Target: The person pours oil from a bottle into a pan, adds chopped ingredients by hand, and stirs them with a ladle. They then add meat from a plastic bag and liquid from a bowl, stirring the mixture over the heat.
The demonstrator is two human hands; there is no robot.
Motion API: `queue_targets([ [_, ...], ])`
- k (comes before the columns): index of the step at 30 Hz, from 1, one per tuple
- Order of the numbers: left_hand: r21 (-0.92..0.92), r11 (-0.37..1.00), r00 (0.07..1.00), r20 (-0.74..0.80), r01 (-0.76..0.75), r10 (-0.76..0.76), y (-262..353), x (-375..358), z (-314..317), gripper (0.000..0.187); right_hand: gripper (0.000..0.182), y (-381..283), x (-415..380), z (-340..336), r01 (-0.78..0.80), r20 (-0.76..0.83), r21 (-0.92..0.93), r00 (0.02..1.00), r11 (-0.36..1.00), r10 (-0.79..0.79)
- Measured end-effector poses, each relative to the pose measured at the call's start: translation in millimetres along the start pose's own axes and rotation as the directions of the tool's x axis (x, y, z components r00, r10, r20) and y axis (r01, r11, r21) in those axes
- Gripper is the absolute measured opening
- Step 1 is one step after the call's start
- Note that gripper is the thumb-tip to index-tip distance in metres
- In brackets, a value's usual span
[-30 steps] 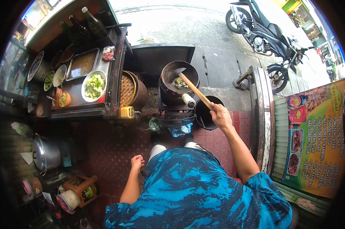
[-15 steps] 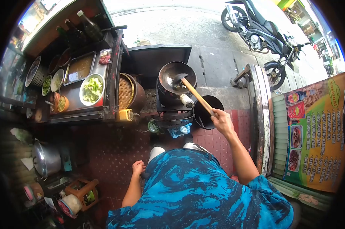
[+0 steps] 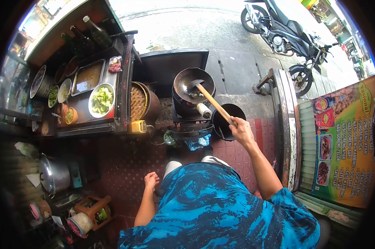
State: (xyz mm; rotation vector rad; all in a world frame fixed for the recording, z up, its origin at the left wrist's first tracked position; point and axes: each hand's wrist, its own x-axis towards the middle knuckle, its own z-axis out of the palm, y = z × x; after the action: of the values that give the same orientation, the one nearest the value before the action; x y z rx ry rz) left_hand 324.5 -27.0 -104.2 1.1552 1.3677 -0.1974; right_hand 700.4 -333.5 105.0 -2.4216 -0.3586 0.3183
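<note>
My right hand [image 3: 242, 130] is closed around the end of a wok spatula's long wooden handle [image 3: 215, 103]. Its dark metal blade [image 3: 197, 83] rests inside the wok [image 3: 183, 79], where a little dark, shiny food or liquid shows at the bottom. The wok sits on a dark stove [image 3: 185, 107], its wrapped, whitish handle [image 3: 203, 110] pointing towards me. Low beside my hip, my left hand [image 3: 151, 180] hangs with loosely curled, slightly parted fingers and nothing visible in it.
Left stands a cart with a bowl of chopped greens [image 3: 101, 101], a metal tray [image 3: 88, 77], stacked plates [image 3: 39, 81] and bottles [image 3: 97, 33]. A black bucket [image 3: 233, 111] is right of the stove. A wooden bench [image 3: 287, 128] borders the right; a lidded pot [image 3: 54, 173] stands lower left.
The view has shifted slightly. My left hand's fingers have loosened a little. The right hand keeps its grip on the spatula, whose blade remains in the wok.
</note>
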Motion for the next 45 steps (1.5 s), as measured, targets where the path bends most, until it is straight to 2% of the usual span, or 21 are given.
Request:
queue_targets([
  [1, 0.022, 0.999, 1.000, 0.006, 0.024, -0.024, -2, 0, 1, 0.027, 0.034, -1, 1, 3, -0.002, -0.004, 0.002, 1.000, 1.000, 0.002],
  [4, 0.071, 0.995, 0.998, -0.005, 0.063, -0.063, -8, 1, 1, 0.027, 0.034, -4, 5, 15, 0.132, -0.039, 0.040, 0.991, 0.990, -0.130],
  [8, 0.095, 0.994, 0.998, 0.014, 0.058, -0.060, -4, -1, 3, 0.027, 0.036, -6, 16, 11, 0.066, -0.008, -0.110, 0.998, 0.992, -0.067],
  [9, 0.061, 0.997, 0.999, 0.016, 0.047, -0.048, -6, 4, 3, 0.030, 0.035, -6, 18, 7, 0.104, -0.028, -0.119, 0.994, 0.987, -0.109],
  [11, 0.031, 0.998, 0.999, 0.015, 0.047, -0.047, -11, 4, -2, 0.032, 0.035, -16, 16, -6, 0.001, 0.052, -0.104, 0.999, 0.995, 0.004],
  [12, 0.035, 0.999, 0.999, 0.015, 0.036, -0.037, -8, 4, -1, 0.032, 0.035, -12, 18, -5, -0.002, 0.052, -0.106, 0.999, 0.994, 0.007],
  [14, 0.037, 0.999, 1.000, 0.018, 0.023, -0.024, -5, 4, 2, 0.032, 0.034, -5, 23, -3, -0.002, 0.012, 0.028, 1.000, 1.000, 0.002],
  [17, 0.013, 0.999, 0.999, 0.011, 0.051, -0.051, -2, -1, 3, 0.033, 0.035, -8, 11, -17, -0.021, -0.029, 0.013, 0.999, 1.000, 0.021],
  [18, 0.004, 1.000, 1.000, -0.013, 0.027, -0.027, -1, -3, 5, 0.030, 0.035, -5, 7, -20, 0.019, -0.044, -0.040, 0.999, 0.999, -0.021],
  [20, 0.003, 1.000, 1.000, -0.029, 0.004, -0.004, -5, -1, 8, 0.028, 0.035, -3, 7, -18, 0.009, -0.013, -0.030, 1.000, 1.000, -0.009],
  [25, 0.099, 0.993, 0.997, 0.035, 0.066, -0.070, -4, -3, 7, 0.031, 0.034, -14, 10, 1, 0.055, 0.015, 0.005, 0.998, 0.998, -0.055],
  [26, 0.098, 0.993, 0.997, 0.035, 0.064, -0.068, -6, 1, 5, 0.031, 0.033, -12, 11, 6, 0.133, -0.028, 0.003, 0.991, 0.991, -0.132],
  [28, 0.026, 0.999, 0.999, 0.027, 0.028, -0.029, -11, 9, 3, 0.031, 0.033, -7, 17, 10, 0.126, -0.030, -0.036, 0.991, 0.991, -0.127],
  [30, 0.027, 0.999, 0.999, 0.026, 0.032, -0.032, -5, 7, 3, 0.031, 0.034, -6, 21, 8, 0.105, -0.037, -0.070, 0.994, 0.992, -0.107],
  [31, 0.020, 0.999, 0.999, 0.019, 0.036, -0.037, -2, 7, 2, 0.032, 0.035, -5, 25, 3, 0.016, 0.015, -0.047, 1.000, 0.999, -0.015],
  [34, 0.004, 1.000, 1.000, -0.003, 0.010, -0.010, 1, 7, 2, 0.032, 0.035, -9, 19, -4, 0.002, 0.018, -0.027, 1.000, 1.000, -0.001],
  [39, -0.001, 0.999, 0.999, 0.002, 0.045, -0.045, -4, 6, 2, 0.033, 0.034, -3, 3, -4, 0.024, -0.062, 0.042, 0.998, 0.999, -0.021],
  [41, 0.015, 0.999, 0.999, 0.010, 0.045, -0.045, -5, 3, 7, 0.033, 0.034, -3, 0, -5, 0.006, -0.063, 0.020, 0.998, 1.000, -0.005],
  [43, 0.070, 0.994, 0.997, 0.015, 0.079, -0.080, -1, -1, 10, 0.027, 0.036, -8, 2, -3, -0.027, 0.007, 0.070, 1.000, 0.997, 0.027],
  [45, 0.069, 0.995, 0.998, 0.005, 0.068, -0.068, 0, 0, 10, 0.027, 0.036, -12, 1, 2, -0.007, -0.007, 0.057, 1.000, 0.998, 0.008],
])
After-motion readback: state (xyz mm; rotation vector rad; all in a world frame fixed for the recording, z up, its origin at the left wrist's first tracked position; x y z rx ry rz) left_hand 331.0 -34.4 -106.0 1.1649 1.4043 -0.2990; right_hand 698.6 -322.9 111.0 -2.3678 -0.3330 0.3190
